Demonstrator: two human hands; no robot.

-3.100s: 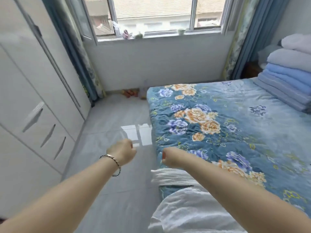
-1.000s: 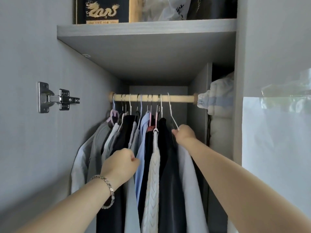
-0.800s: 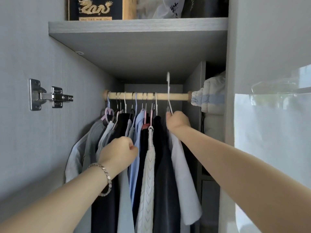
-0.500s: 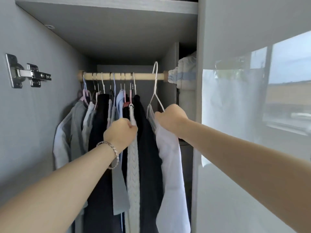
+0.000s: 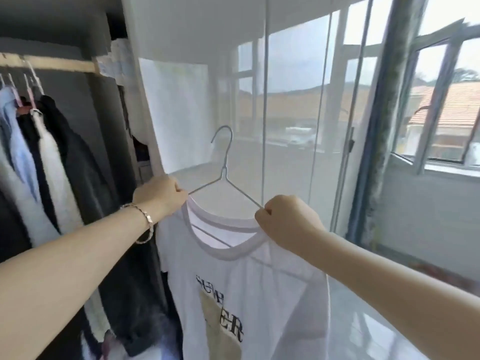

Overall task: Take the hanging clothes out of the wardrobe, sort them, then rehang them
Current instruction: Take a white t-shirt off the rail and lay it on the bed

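Note:
A white T-shirt [image 5: 259, 287] with dark lettering and a beige patch hangs on a thin wire hanger [image 5: 225, 175], held up in front of the glossy wardrobe door. My left hand [image 5: 158, 196] pinches the hanger's left shoulder at the collar. My right hand [image 5: 288, 222] grips the right shoulder and collar. At the left, the open wardrobe shows a wooden rail [image 5: 49, 64] with several garments on it: a light blue shirt [image 5: 15, 131], a white knit [image 5: 52, 165] and a dark jacket [image 5: 85, 178].
The white glossy wardrobe door [image 5: 233, 74] stands right behind the shirt and mirrors the window. An open window [image 5: 441, 113] with a blue curtain [image 5: 376, 126] is at the right. Grey tiled floor [image 5: 363, 328] lies below.
My right hand lifted the white shirt's hanger off the rail and carried it rightward out of the wardrobe. My left hand left the hanging clothes and took the hanger's left side. My view swung right.

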